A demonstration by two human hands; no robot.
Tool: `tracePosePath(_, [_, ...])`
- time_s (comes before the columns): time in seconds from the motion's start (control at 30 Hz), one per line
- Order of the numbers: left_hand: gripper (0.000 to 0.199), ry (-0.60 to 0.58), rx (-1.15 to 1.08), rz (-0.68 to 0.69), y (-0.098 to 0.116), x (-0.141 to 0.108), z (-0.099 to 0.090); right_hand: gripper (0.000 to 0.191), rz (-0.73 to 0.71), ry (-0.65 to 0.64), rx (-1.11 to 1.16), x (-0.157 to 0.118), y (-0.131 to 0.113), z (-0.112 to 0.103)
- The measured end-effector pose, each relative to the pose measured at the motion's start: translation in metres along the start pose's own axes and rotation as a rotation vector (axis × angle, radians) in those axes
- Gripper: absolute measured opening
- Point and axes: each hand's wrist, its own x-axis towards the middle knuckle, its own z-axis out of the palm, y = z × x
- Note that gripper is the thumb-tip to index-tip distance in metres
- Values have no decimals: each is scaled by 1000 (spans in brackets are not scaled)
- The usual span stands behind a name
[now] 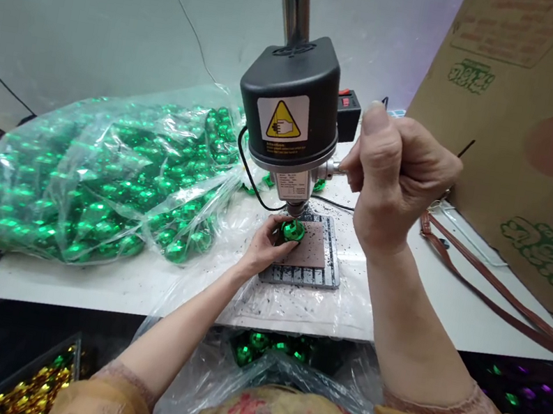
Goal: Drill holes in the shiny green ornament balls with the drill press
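My left hand [266,244] pinches a shiny green faceted ball [293,231] between thumb and fingers. The ball sits right beneath the chuck [296,207] of a black bench drill press [289,103], over its slotted metal base [333,259]. Whether the bit touches the ball, I cannot make out. My right hand [393,170], raised to the right of the drill head, is closed around the drill press lever [337,168], most of which the fingers hide. A brown board [304,247] lies on the base, with dark shavings scattered about.
A big clear plastic bag [101,178] full of green balls lies at left on the white table [98,287]. Cardboard boxes [516,169] and a brown strap [496,290] are at right. Below the table edge are green balls [274,344] and a bin of gold balls [34,385].
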Motion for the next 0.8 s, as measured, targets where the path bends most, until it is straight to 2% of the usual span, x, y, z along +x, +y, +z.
tracePosePath(0.37, [58, -50, 137, 1, -2, -10, 6, 45, 5, -9, -2, -1, 1, 0])
tracePosePath(0.5, [53, -32, 95, -36, -2, -12, 10, 44, -22, -16, 9, 1, 0, 0])
tracePosePath(0.8, [52, 7, 104, -21, 1, -14, 14, 42, -104, -28, 43, -9, 3, -5])
